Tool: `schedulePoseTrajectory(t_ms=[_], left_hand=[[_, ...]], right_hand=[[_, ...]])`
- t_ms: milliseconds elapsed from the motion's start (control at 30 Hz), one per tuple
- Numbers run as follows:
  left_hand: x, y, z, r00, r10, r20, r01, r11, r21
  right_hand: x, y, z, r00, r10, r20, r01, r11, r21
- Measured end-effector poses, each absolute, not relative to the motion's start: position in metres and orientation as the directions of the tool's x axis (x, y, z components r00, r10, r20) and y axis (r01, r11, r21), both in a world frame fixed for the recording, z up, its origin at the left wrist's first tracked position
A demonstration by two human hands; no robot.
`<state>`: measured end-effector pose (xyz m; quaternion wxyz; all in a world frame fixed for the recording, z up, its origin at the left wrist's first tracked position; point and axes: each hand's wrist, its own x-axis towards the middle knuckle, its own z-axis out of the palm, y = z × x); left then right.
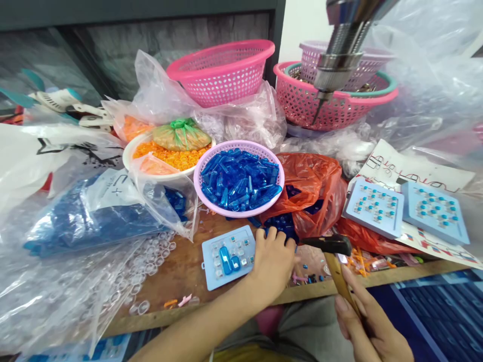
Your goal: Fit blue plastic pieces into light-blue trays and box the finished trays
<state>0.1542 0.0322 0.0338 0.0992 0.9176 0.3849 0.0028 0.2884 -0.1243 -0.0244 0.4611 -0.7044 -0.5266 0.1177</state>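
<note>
Bench (181, 261): blue tray (228, 257) by L hand (272, 264)

This was a parts workshop, the cluttered sort used for bench assembly. A wooden bench (177, 266) ran across the view, heaped with stock. At 9 o'clock lay plastic bags (94, 221) of loose blue and clear parts. At 12 o'clock sat a lilac basket (241, 146) of blue parts, with a pink basket (221, 73) behind it. At 2 o'clock a steel spindle (341, 55) hung over the bench. At 3 o'clock lay 2 blue trays (373, 208) of small parts, and at 4 o'clock a hammer (332, 246).
</note>
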Motion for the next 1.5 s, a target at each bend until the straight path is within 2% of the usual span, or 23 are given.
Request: schedulePoseTrajectory(t_ms=[200, 300, 400, 500, 633, 800, 933, 1133, 1367, 1500], left_hand=[[0.160, 0.029, 0.036, 0.682, 0.725, -0.093, 0.727, -0.658, 0.196], [0.136, 0.030, 0.038, 0.700, 0.713, 0.036, 0.668, -0.672, 0.319], [0.089, 0.035, 0.041, 0.608, 0.755, 0.246, 0.602, -0.640, 0.478], [0.037, 0.043, 0.041, 0.521, 0.780, 0.347, 0.572, -0.621, 0.536], [0.002, 0.058, 0.038, 0.594, 0.749, 0.293, 0.546, -0.643, 0.537], [-0.003, 0.076, 0.032, 0.744, 0.621, 0.246, 0.462, -0.744, 0.482], [-0.003, 0.077, 0.029, 0.753, 0.613, 0.239, 0.456, -0.748, 0.481], [0.010, 0.068, 0.024, 0.574, 0.796, 0.190, 0.592, -0.564, 0.575], [0.020, 0.070, 0.023, 0.421, 0.888, 0.187, 0.565, -0.418, 0.711], [0.021, 0.068, 0.027, 0.269, 0.937, 0.224, 0.537, -0.338, 0.773]], right_hand=[[0.286, -0.116, -0.019, 0.506, 0.812, 0.290, 0.570, -0.063, -0.820], [0.284, -0.108, -0.014, 0.539, 0.797, 0.273, 0.536, -0.075, -0.841], [0.282, -0.102, -0.010, 0.548, 0.795, 0.260, 0.513, -0.073, -0.855], [0.281, -0.102, -0.010, 0.566, 0.792, 0.228, 0.481, -0.093, -0.872], [0.279, -0.107, -0.013, 0.550, 0.819, 0.164, 0.444, -0.120, -0.888], [0.275, -0.106, -0.017, 0.502, 0.849, 0.164, 0.458, -0.100, -0.883], [0.276, -0.106, -0.021, 0.492, 0.853, 0.173, 0.493, -0.109, -0.863], [0.277, -0.105, -0.023, 0.375, 0.895, 0.243, 0.608, -0.040, -0.793], [0.265, -0.094, -0.020, 0.251, 0.927, 0.280, 0.675, 0.039, -0.737], [0.258, -0.088, -0.015, 0.193, 0.928, 0.319, 0.686, 0.105, -0.720]])
